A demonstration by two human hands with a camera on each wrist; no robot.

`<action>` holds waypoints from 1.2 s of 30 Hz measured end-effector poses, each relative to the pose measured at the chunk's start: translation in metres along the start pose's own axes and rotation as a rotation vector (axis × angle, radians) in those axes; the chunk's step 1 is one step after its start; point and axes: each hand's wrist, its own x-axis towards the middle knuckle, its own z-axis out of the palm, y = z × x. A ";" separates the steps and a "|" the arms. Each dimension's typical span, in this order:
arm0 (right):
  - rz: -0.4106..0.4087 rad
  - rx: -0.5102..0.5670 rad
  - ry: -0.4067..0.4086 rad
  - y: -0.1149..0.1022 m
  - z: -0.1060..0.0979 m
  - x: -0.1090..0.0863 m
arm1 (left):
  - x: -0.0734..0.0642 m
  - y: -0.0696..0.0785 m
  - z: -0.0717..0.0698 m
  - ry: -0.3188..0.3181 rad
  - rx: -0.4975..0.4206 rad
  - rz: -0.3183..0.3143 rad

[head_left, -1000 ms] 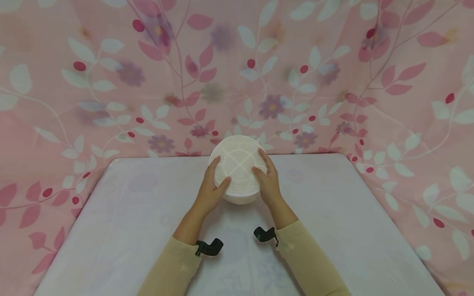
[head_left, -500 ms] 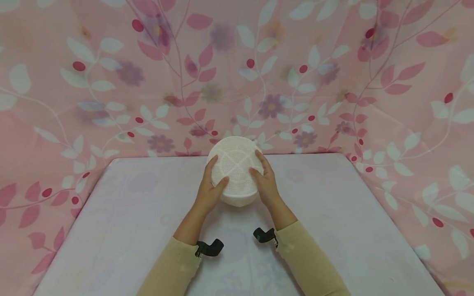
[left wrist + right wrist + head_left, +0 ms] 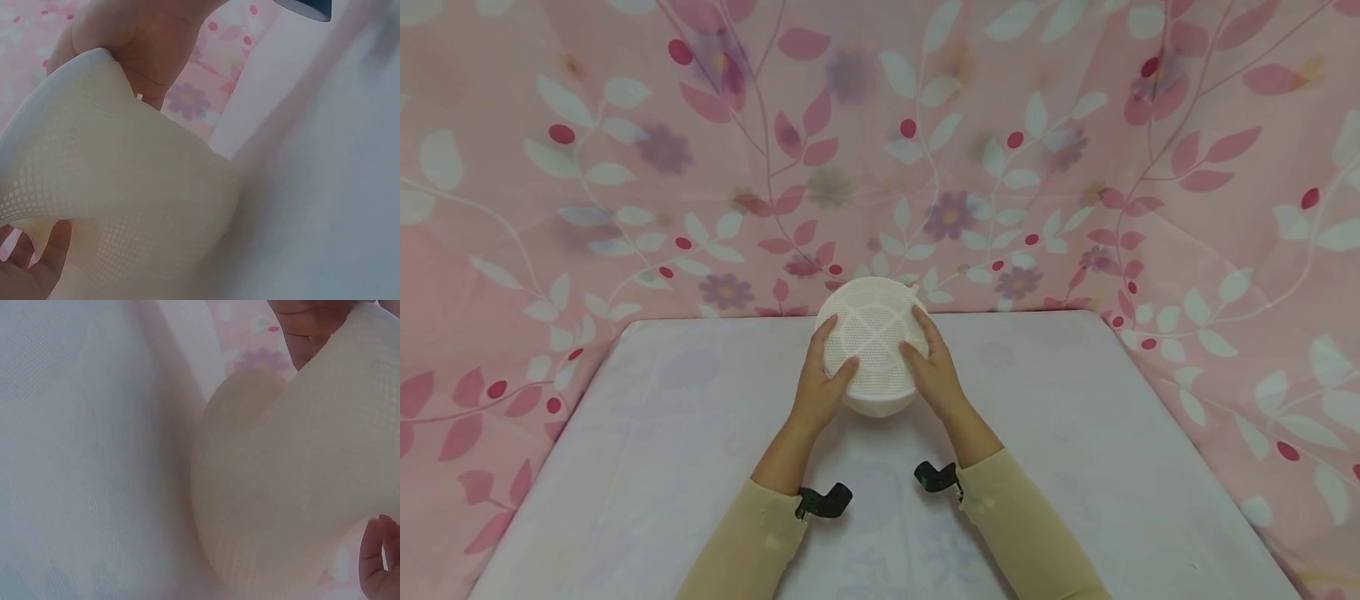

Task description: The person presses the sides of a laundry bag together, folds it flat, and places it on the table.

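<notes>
From my end of the feed I am seeing the left hand (image 3: pixel 822 383) gripping the near-left side of a white mesh bag (image 3: pixel 874 333), its thumb lying on the front face and its fingers going round the rim. The right hand (image 3: pixel 937 377) is gripping the other side in much the same way, so both grips are holding the bag, each with its edge between thumb and fingers. The bag is sitting between the hands near the far edge of the table (image 3: pixel 700 467), its round face, crossed by paler bands, tilting up toward my head camera and its smooth rounded wall showing below. I am getting a shadow around its underside, but I cannot tell whether it is touching the cloth. My left wrist view is showing the fabric bulging and dipping inward near the fingers, with a small white tab (image 3: pixel 139 97) poking out beside the upper hand. Black wrist devices (image 3: pixel 825 502) are jutting inward from the cuffs of beige sleeves (image 3: pixel 741 542). Behind everything, a pink floral curtain (image 3: pixel 865 175) is filling the upper part of my view
</notes>
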 end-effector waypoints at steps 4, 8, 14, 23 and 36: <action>0.002 -0.066 -0.015 -0.003 -0.001 0.000 | 0.001 -0.006 -0.001 0.015 0.007 0.007; 0.012 -0.106 -0.035 -0.004 -0.003 0.001 | 0.004 -0.015 -0.001 0.028 0.008 0.022; 0.003 -0.203 -0.068 -0.031 -0.003 -0.008 | 0.001 -0.007 -0.001 0.037 0.008 0.027; -0.083 -0.298 -0.078 -0.001 -0.006 0.001 | -0.007 0.025 -0.002 0.037 0.008 0.019; 0.052 -0.064 -0.031 0.000 -0.006 0.000 | 0.003 -0.022 0.006 0.009 -0.001 0.002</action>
